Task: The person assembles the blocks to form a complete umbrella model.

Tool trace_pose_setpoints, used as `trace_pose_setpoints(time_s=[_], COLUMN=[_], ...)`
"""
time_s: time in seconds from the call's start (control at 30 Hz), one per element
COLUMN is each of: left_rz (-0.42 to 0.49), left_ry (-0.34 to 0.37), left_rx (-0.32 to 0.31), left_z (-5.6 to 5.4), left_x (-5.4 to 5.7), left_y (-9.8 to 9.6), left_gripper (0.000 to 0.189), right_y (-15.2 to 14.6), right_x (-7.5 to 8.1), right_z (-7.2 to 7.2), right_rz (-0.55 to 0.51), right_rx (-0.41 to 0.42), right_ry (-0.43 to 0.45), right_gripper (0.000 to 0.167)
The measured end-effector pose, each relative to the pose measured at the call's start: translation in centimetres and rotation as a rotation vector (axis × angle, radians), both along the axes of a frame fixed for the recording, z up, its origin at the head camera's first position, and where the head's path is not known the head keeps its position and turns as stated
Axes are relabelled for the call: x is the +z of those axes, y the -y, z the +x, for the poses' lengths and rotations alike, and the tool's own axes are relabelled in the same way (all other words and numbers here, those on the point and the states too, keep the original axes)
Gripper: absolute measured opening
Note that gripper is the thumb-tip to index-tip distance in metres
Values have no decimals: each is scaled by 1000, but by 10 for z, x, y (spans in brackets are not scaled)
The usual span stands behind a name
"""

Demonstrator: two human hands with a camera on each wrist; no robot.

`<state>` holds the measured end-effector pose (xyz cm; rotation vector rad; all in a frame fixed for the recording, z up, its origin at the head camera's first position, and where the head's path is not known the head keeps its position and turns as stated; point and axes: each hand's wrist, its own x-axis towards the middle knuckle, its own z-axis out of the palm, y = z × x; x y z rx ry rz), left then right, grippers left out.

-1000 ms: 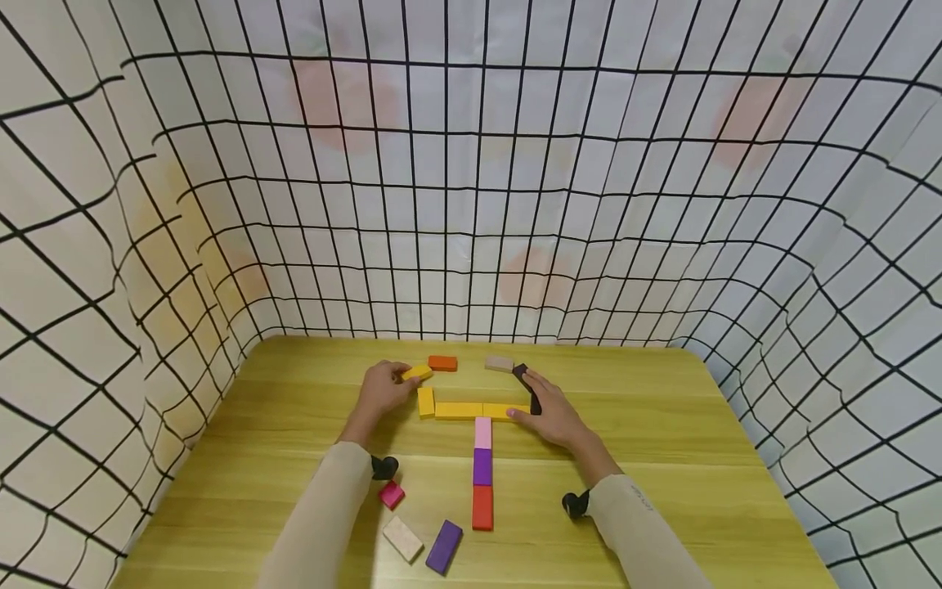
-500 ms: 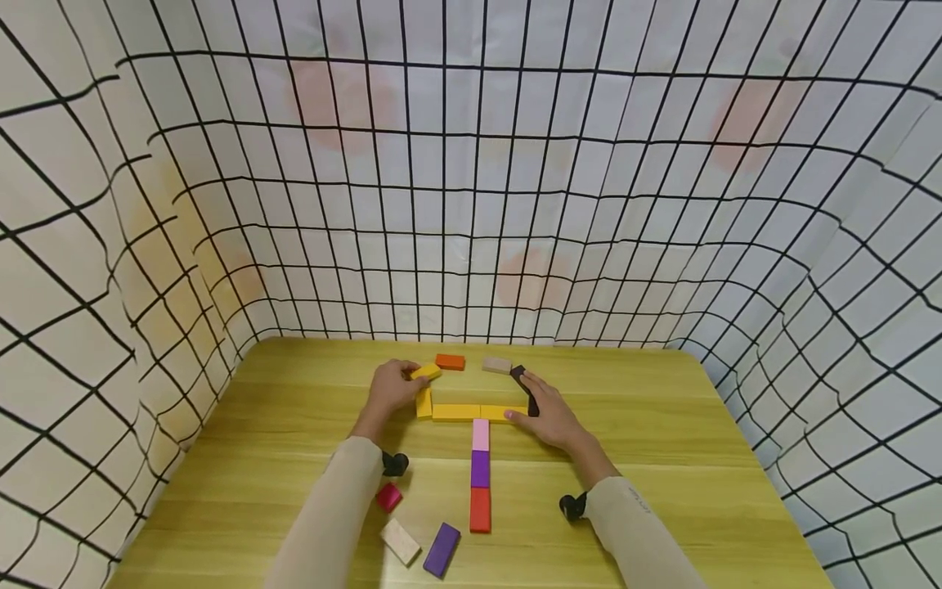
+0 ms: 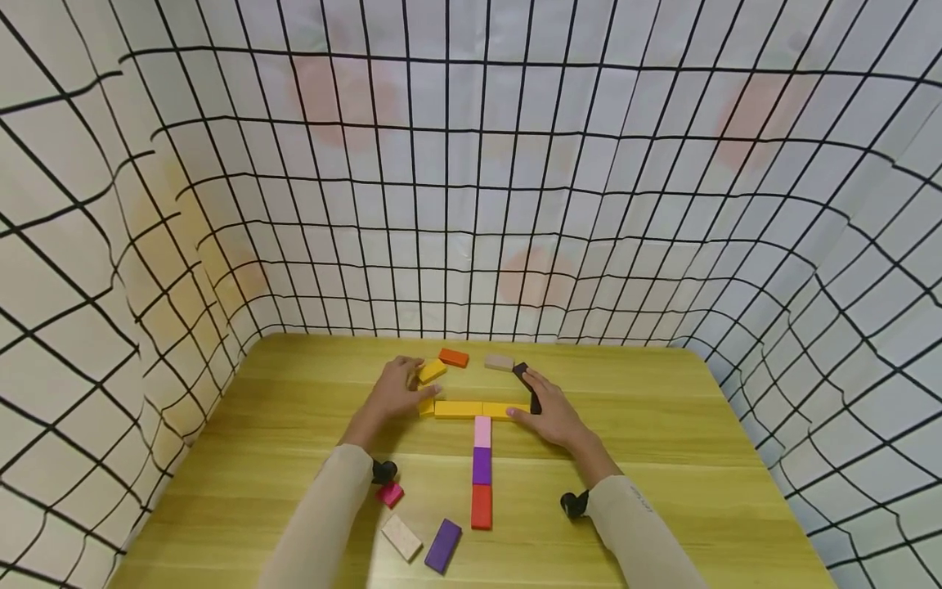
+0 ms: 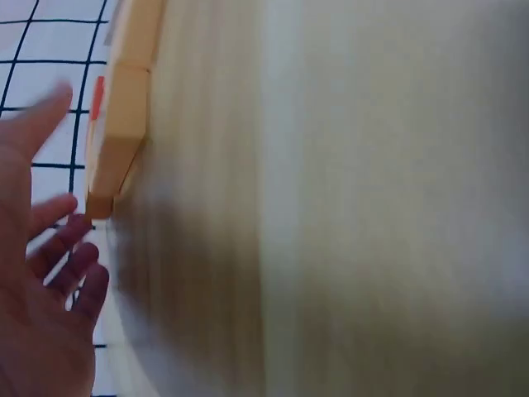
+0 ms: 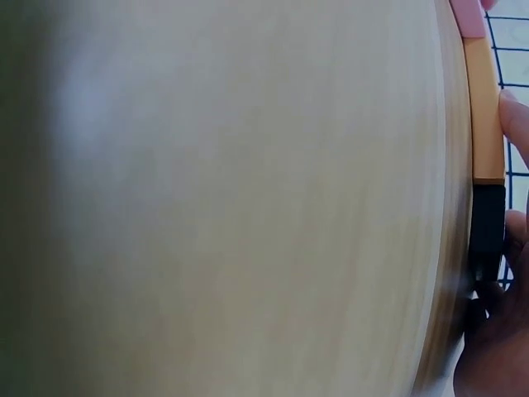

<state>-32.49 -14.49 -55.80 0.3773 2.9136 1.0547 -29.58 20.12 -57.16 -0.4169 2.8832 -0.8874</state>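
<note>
Beyond and left of the pink block (image 3: 482,432), your left hand (image 3: 392,391) is relaxed, fingers spread and gripping nothing, beside a slanted yellow block (image 3: 432,371); an orange block (image 3: 453,357) lies farther beyond the pink block. A yellow row (image 3: 458,410) runs across the pink block's far end, touching it. Beyond and right of the pink block, your right hand (image 3: 552,413) lies loosely, thumb on the row, fingers against a black block (image 3: 536,403)
</note>
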Motion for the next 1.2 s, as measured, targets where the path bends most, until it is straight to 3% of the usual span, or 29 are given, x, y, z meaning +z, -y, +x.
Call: trace_pose_setpoints(time_s=[0.17,0.27,0.53,1.2], left_rz=[-73,-93,-68,-96], left_ry=[-32,-53,-14,-4], left_rx=[-138,-172,-185,-171], left_z=[7,10,16,20], left_x=[0,1,1,1], left_y=[5,4,-1,-8], left_gripper=[93,90,87,86], right_y=[-3,-4,-2,1], right_x=[1,2,1,0], right_z=[-2,-2,-2,3], right_rz=[8,-1,5,-7], right_rx=[4,15,26,2], right_ry=[-7,-19,-29,-23], right_gripper=[95,94,93,94])
